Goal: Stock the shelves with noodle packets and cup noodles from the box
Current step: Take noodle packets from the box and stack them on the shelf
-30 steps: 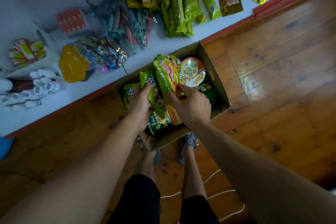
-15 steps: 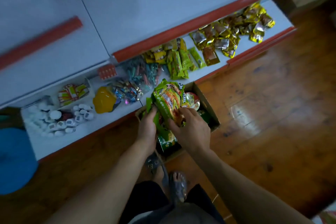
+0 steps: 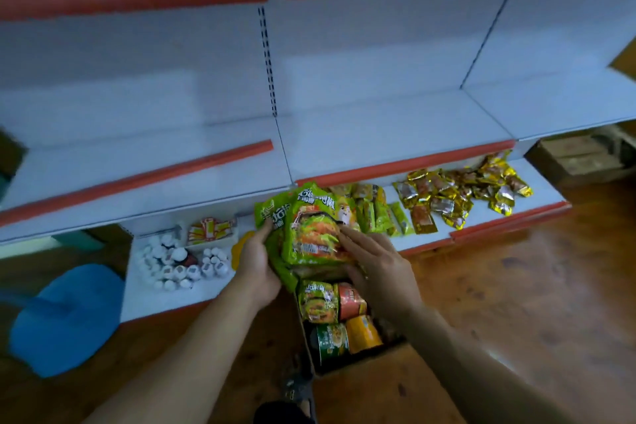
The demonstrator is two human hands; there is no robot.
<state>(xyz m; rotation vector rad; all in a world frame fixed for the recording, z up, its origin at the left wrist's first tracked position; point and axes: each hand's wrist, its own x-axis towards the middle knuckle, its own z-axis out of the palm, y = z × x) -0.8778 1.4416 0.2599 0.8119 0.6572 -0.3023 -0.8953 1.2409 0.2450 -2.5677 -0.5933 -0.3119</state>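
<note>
SHELF-STOCKING IN PROGRESS: A person holds a bundle of green noodle packets (image 3: 311, 234) over the box (image 3: 361, 361), which sits on the wooden floor (image 3: 516, 286). The bundle is at about the height of the bottom shelf's (image 3: 545, 182) front edge. The left hand (image 3: 256, 263) grasps the bundle by its left edge, thumb on the front face and fingers wrapped behind. The right hand (image 3: 377, 260) lies flat against the front, fingers straight and spread, pressing the packets rather than gripping them. Whether its thumb hooks under the bundle cannot be told.

Below, the box holds another packet (image 3: 318, 301) and several cups (image 3: 351, 301), apparently lying on their sides. The middle shelf (image 3: 378, 127), white with a red lip, runs just above and behind the bundle. The bottom shelf carries gold sachets (image 3: 457, 193), green sticks (image 3: 378, 213) and white bottles (image 3: 179, 262).

The packets look light but awkward. Their glossy film wrappers are likely to slide over one another, and hard squeezing could crack the brittle noodle blocks inside. The soundest hold is probably a sandwich between two palms on the broad faces, with support beneath so none slips from the middle. The cups, stiffer and round, would be better taken around the wall, one or two at a time, away from the thin lid.
</note>
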